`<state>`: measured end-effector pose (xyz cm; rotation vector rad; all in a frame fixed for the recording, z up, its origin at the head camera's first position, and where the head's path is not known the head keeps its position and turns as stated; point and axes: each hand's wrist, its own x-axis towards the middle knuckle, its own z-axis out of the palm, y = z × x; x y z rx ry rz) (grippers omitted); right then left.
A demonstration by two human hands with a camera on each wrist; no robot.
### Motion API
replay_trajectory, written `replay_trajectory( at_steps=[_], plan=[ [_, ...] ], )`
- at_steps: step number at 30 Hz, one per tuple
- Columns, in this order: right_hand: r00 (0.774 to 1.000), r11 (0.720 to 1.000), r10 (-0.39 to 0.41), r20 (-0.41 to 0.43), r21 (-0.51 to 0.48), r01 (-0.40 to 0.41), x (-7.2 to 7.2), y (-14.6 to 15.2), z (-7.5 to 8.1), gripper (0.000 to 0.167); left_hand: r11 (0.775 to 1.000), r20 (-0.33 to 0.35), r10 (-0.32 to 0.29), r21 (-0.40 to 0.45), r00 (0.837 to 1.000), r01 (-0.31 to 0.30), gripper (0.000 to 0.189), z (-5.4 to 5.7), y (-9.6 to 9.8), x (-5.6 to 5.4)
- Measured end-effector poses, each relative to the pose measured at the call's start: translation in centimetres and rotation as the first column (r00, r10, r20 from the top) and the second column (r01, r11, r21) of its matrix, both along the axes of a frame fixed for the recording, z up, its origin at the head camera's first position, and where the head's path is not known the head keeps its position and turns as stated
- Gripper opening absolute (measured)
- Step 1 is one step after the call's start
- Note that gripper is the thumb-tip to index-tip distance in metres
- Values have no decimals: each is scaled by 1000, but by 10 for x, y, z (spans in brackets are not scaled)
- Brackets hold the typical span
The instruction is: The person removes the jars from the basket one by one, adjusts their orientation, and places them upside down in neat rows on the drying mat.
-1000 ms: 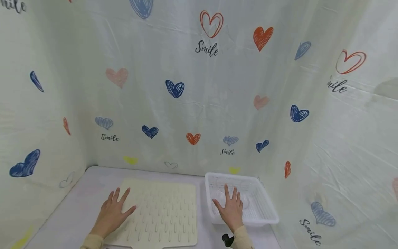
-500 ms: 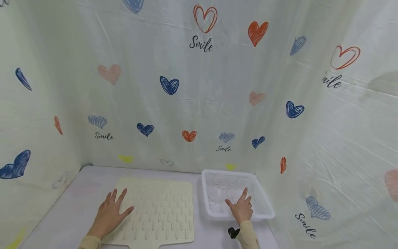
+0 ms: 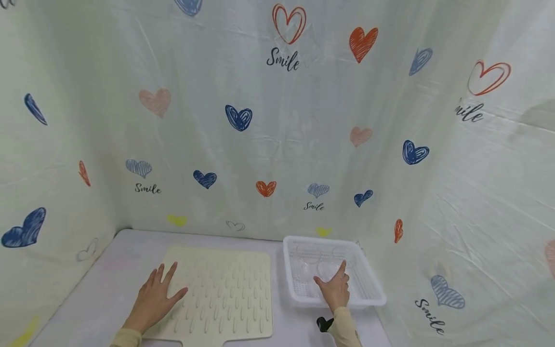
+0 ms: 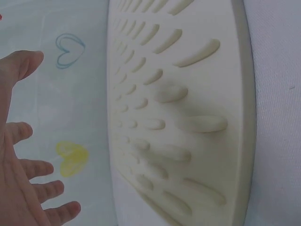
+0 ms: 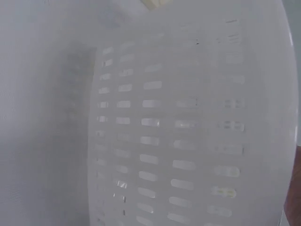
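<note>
My left hand (image 3: 151,299), with fingers spread, hovers over the left part of a cream board (image 3: 225,294) that has rows of raised oval pegs and a handle at the front. In the left wrist view, the fingers (image 4: 36,168) stand apart from the pegged board (image 4: 207,94). Over the front of a white perforated plastic basket (image 3: 291,289) is my right hand (image 3: 336,291). Its thumb and index finger are stretched apart, and the other fingers bend. Clear round rims (image 3: 309,260) show inside the basket. The right wrist view holds mostly the slotted basket wall (image 5: 160,113).
Board and basket stand side by side on a white-covered table (image 3: 117,270). A curtain (image 3: 282,154) printed with hearts and "Smile" closes off the back and both sides. A small black object (image 3: 324,324) sits at the right wrist.
My right hand has shifted right and toward the front of the basket, and its outer fingers have bent in from a spread pose. The left hand stays over the board. The head view has tilted slightly.
</note>
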<state>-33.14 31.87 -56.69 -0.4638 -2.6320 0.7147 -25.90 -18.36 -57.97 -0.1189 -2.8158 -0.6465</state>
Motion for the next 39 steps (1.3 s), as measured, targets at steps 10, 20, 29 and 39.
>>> replay_trajectory(
  at_steps=[10, 20, 29, 39],
  plan=[
    [971, 997, 53, -232, 72, -37, 13, -17, 20, 120, 1000, -11, -4, -7, 1000, 4, 89, 1, 4, -3],
    [900, 985, 168, -403, 96, -141, 30, -52, 59, 120, 1000, -22, -24, -7, 999, 24, 88, 13, 13, -5],
    [712, 848, 488, -505, 470, -247, 38, -97, 82, 119, 992, -93, -111, 45, 989, 116, 86, 44, 55, -9],
    [637, 568, 713, -292, 774, -281, 46, -143, 88, 123, 951, -156, -279, 92, 948, 295, 95, 81, 112, -8]
  ],
)
